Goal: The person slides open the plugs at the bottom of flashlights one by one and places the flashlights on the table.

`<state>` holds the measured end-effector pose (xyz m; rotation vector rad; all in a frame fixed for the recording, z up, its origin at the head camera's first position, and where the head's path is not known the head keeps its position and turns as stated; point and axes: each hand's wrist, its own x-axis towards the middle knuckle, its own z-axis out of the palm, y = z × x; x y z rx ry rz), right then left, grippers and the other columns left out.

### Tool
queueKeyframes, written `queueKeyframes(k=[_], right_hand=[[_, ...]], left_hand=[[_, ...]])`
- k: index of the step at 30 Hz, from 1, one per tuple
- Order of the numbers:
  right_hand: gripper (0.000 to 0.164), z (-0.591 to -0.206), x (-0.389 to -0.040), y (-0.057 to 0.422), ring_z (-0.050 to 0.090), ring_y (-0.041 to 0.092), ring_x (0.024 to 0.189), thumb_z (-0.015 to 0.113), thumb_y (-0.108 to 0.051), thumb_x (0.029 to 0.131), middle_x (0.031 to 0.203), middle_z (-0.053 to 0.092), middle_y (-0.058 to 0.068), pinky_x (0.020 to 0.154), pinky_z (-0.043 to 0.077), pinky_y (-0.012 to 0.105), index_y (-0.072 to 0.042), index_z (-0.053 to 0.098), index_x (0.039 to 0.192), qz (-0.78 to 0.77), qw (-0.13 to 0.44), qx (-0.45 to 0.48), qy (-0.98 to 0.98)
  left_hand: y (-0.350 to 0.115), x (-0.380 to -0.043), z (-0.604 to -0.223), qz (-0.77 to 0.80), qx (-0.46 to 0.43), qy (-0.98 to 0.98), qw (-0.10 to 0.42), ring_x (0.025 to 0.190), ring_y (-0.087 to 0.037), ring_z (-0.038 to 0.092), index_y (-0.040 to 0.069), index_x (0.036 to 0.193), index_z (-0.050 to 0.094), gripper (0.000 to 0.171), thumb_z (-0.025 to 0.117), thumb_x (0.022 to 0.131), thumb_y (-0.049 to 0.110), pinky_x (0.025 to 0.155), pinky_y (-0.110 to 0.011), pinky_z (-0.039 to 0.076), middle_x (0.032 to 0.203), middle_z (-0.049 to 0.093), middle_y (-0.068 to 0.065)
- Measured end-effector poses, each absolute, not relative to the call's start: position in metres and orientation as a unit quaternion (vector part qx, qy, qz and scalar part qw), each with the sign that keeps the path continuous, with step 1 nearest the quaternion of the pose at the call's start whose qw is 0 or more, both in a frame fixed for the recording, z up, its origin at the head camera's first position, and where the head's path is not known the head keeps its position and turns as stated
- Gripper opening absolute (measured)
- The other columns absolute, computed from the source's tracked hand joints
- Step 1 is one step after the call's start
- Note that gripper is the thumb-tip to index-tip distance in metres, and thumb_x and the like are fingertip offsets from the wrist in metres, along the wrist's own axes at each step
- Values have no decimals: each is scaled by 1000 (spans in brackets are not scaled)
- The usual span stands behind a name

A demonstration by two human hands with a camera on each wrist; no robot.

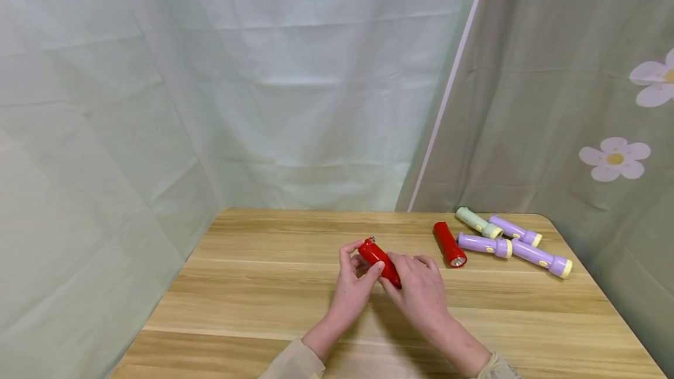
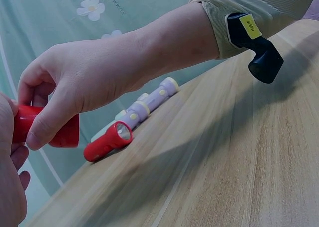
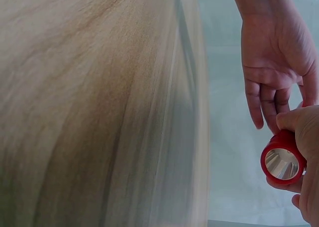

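Both hands hold one red flashlight (image 1: pixel 372 253) above the table, tilted with its tail end up and to the left. My left hand (image 1: pixel 354 285) pinches the tail half between thumb and fingers. Around the head end, my right hand (image 1: pixel 418 288) grips with thumb and fingers. A small dark, shiny bit shows at the tail end; its kind is too small to tell. In the right wrist view the flashlight's silvery reflector (image 3: pixel 282 164) faces the camera. A second red flashlight (image 1: pixel 449 244) lies on the table to the right of the hands.
Several purple flashlights (image 1: pixel 484 244) with pale yellow rims lie at the table's back right, beside a pale green flashlight (image 1: pixel 476 222). The wooden table (image 1: pixel 253 291) meets hanging curtains (image 1: pixel 316 104) at its back and sides. A black device (image 2: pixel 265 62) is strapped at the right wrist.
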<state>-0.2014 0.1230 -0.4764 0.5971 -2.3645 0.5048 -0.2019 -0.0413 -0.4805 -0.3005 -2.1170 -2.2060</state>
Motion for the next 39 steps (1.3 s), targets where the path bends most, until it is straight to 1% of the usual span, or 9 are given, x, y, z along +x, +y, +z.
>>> queueKeyframes(k=[7,16,39], right_hand=[[46,-476,-200,123,70,20,86,88,-29,81,100,75,2,94,45,48,-16,65,119,194,309,222,-904],[42,-479,-202,123,69,20,83,87,-30,81,94,74,2,92,45,47,-15,67,115,189,326,227,-898],[43,-480,-202,123,70,20,84,88,-29,80,97,74,2,93,45,46,-16,67,116,194,323,229,-898]], left_hand=[[-42,-201,-482,-714,-102,-692,30,118,-27,58,22,144,34,60,72,98,28,93,-32,53,131,61,-10],[-41,-201,-482,-714,-103,-692,35,116,-26,60,21,145,34,58,70,99,24,94,-33,52,129,62,-10],[-41,-201,-482,-715,-111,-689,28,114,-27,61,23,146,34,57,69,100,23,92,-30,53,130,62,-11]])
